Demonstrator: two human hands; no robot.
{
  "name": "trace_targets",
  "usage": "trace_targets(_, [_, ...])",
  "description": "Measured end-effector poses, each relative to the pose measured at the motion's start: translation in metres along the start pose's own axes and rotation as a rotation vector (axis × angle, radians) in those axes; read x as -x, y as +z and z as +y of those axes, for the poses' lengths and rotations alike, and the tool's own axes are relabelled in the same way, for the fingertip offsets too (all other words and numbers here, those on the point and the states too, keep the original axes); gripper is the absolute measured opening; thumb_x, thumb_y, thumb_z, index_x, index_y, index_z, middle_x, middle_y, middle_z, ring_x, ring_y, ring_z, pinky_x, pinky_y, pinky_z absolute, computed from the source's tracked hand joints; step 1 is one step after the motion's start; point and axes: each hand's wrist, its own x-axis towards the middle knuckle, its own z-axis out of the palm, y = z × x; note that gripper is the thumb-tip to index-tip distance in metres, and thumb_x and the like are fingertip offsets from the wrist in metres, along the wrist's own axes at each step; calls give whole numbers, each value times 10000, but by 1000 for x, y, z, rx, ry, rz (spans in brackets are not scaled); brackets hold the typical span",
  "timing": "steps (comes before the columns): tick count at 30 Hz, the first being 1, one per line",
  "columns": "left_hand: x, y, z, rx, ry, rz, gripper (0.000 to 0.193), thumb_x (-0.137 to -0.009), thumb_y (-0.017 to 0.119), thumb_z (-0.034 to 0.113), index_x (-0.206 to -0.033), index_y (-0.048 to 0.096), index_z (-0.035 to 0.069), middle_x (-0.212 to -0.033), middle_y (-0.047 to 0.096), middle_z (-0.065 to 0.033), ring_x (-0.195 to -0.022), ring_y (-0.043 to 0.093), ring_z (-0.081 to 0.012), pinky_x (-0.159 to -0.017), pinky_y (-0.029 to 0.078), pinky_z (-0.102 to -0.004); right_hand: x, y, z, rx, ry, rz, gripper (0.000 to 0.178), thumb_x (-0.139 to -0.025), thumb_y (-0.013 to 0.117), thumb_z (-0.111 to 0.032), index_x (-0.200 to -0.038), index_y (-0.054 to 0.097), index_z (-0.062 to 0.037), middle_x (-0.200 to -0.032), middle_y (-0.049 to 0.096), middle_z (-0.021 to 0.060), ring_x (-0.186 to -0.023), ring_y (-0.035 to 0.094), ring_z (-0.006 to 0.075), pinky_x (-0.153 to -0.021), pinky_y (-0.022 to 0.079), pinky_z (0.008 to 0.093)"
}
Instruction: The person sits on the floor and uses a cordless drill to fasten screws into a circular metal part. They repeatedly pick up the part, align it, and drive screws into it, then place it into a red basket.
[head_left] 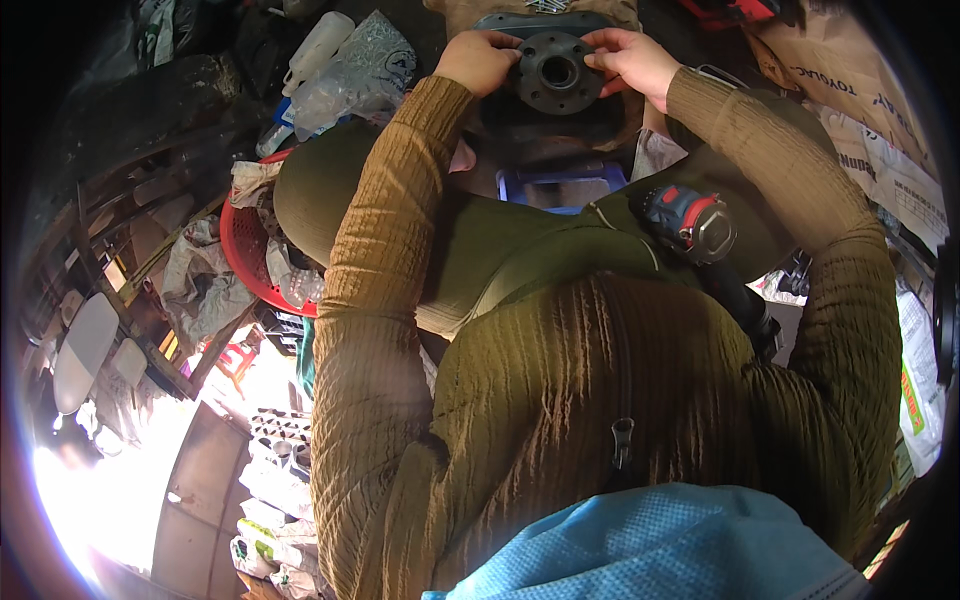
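A dark round metal flange (535, 84) with a ring of bolt holes and a raised bored hub is between my two hands. My left hand (480, 62) grips its left rim with the fingertips. On the opposite rim, my right hand (633, 64) pinches it between thumb and fingers. Behind and under the flange is a dark metal part (500, 122) with rounded corners, largely covered by it. Whether the flange rests on that part or is held just above it, I cannot tell. Several small silver screws (545, 5) lie beyond, at the top edge.
A red and blue power drill (690, 222) lies on my right thigh. Between my knees is a blue plastic frame (562, 188). A red basket (240, 250) and clear plastic bags (352, 85) are to the left; brown paper sacks (850, 70) are at the right.
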Motion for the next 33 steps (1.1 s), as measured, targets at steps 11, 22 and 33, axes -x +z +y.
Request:
trace_targets(11, [-9,-1,-7,107,-55,31,291,-834,641,197,-1076,697,45,-810,693,-76,-691,642,-137,-698,516,-287,1,-4,-9,98,-6,36,458,-886,635,-223,-1286,510,-41,-1017,624,61,-916,613,149,-759,530,302])
trace_targets(22, [-98,14,-4,-523,321,442,283,-873,542,296,-1065,710,175,-1020,687,-123,-955,650,-302,-856,506,-421,195,-57,-59,444,-279,-28,132,-865,473,-37,-929,587,-24,-788,585,10,-689,544,79,-626,440,224])
trace_targets(33, [-167,24,-33,-886,321,299,302,-911,489,193,-1137,629,51,-1119,636,-203,-1036,620,-337,-902,486,-411,293,39,50,941,-87,189,612,-669,735,-282,-1195,543,-35,-1064,625,215,-984,608,382,-856,486,463])
